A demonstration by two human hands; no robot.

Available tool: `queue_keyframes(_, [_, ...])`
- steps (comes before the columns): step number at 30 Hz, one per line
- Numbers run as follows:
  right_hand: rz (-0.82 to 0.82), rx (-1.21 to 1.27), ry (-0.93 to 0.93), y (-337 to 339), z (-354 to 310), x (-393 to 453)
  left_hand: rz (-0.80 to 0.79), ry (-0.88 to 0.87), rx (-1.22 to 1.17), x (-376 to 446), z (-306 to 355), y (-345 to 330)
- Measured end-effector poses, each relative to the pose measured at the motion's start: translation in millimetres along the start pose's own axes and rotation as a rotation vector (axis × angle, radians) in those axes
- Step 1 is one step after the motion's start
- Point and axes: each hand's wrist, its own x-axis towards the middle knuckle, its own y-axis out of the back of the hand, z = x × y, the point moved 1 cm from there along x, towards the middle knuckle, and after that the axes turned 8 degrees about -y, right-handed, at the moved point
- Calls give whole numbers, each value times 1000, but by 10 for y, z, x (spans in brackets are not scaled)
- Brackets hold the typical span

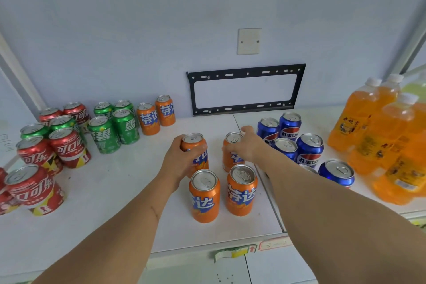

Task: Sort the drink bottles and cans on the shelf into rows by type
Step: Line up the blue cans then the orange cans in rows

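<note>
Head camera looks down on a white shelf [110, 191]. Left hand [178, 159] curls its fingers round an upright orange can [196, 152], gripping its side. Right hand [247, 145] wraps over the top and side of a second orange can [231, 152] just beside the first. Nearer the person than both hands stand two more orange cans [204, 196], close together and upright. Beyond the left hand, against the wall, a pair of orange cans [156, 114] stands next to a cluster of green cans [113, 127]. Farther out to that hand's left sit red cans [53, 150]. Just right of the right hand are blue cans [299, 143], and past them orange bottles [380, 140] with white caps.
</note>
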Motion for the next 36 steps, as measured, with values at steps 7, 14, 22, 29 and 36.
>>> queue_keyframes(7, [70, -332, 173, 176, -54, -138, -115, -45, -1, -54, 36, -76])
queue_keyframes(14, [32, -397, 212, 247, -2, -187, -181, -8, -47, -102, 119, -112])
queue_keyframes(22, [38, -435, 300, 301, -113, -145, -86, -9, 130, -53, 367, 28])
queue_keyframes(29, [21, -456, 392, 84, -584, 80, 44, -39, 141, 217, 476, 346])
queue_keyframes(36, [-31, -539, 444, -212, -1089, 594, 192, -108, 267, 740, 372, 677])
